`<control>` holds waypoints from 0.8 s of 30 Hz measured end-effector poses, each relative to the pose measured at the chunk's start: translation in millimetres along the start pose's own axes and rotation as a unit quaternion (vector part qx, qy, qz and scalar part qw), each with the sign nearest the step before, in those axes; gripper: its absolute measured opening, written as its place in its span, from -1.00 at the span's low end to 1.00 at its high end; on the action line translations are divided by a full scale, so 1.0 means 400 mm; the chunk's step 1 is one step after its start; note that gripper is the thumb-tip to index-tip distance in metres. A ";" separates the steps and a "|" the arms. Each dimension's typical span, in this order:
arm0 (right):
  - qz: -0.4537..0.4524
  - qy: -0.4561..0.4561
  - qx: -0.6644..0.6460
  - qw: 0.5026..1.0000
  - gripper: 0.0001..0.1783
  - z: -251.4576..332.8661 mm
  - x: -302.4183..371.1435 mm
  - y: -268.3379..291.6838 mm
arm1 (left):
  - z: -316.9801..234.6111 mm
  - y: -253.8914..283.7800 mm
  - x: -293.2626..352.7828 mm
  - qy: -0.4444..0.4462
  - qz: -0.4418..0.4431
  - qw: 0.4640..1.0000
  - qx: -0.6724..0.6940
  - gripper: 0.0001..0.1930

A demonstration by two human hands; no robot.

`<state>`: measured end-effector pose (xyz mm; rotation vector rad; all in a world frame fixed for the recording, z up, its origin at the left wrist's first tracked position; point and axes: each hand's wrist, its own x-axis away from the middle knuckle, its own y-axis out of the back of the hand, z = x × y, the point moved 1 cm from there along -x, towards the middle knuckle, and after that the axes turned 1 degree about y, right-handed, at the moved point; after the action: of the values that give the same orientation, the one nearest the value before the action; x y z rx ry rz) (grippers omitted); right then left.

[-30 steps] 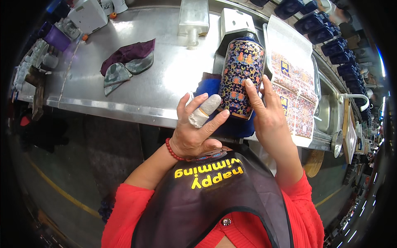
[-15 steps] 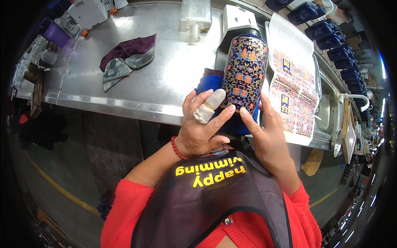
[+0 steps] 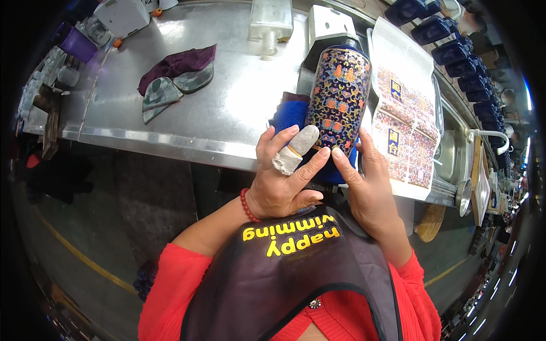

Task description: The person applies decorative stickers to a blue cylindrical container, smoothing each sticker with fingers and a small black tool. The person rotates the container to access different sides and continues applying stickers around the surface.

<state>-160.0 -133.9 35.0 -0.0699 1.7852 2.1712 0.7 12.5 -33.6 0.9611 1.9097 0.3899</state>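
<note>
A dark blue bottle (image 3: 339, 94) with a dense orange, yellow and pink floral pattern lies tilted, its neck pointing away from me. My right hand (image 3: 369, 182) holds its lower right side, the thumb on the decorated face near the base and the fingers along the edge. My left hand (image 3: 287, 179) has its fingers spread, with one fingertip pressing on the lower end of the bottle beside my right thumb. A grey cloth finger cover (image 3: 298, 149) sits on one left finger. Beneath the bottle is a blue cloth (image 3: 291, 115), partly hidden.
Printed pattern sheets (image 3: 404, 131) lie right of the bottle, beside a sink (image 3: 452, 148). A white box (image 3: 330, 25) and a clear glass bottle (image 3: 270, 25) stand behind. Purple and grey cloths (image 3: 179, 77) rest on the steel table (image 3: 239, 108). Several blue bottles (image 3: 449, 51) line the far right.
My left hand has shifted slightly right, its covered finger now nearer the bottle. My right hand stays in nearly the same place on the bottle.
</note>
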 end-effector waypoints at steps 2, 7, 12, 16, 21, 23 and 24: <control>0.002 -0.002 -0.005 1.000 -0.27 0.000 0.000 0.001 | 0.001 0.000 0.000 0.007 -0.011 1.000 0.019 -0.35; 0.003 -0.003 -0.012 1.000 -0.28 0.000 0.001 0.001 | 0.006 0.003 0.007 0.009 -0.017 1.000 0.006 -0.37; 0.003 -0.003 -0.013 1.000 -0.29 -0.001 0.002 0.000 | 0.008 0.001 0.007 0.009 -0.017 1.000 0.000 -0.38; 0.005 -0.006 -0.015 1.000 -0.30 0.000 0.000 0.001 | 0.009 0.002 0.006 0.000 -0.009 1.000 -0.014 -0.38; 0.005 -0.004 -0.015 1.000 -0.30 0.001 0.002 0.000 | 0.013 -0.004 0.006 0.018 -0.028 0.999 0.019 -0.43; 0.002 -0.005 -0.018 1.000 -0.32 -0.002 0.003 -0.003 | 0.014 -0.004 0.007 0.020 -0.028 0.999 0.020 -0.44; -0.005 -0.004 -0.012 1.000 -0.31 -0.004 0.003 -0.004 | 0.013 -0.003 0.007 0.014 -0.021 1.000 0.008 -0.43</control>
<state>-161.0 -134.8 32.9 -0.0759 1.7517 2.1821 3.9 13.3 -38.9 0.9290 1.9572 0.3649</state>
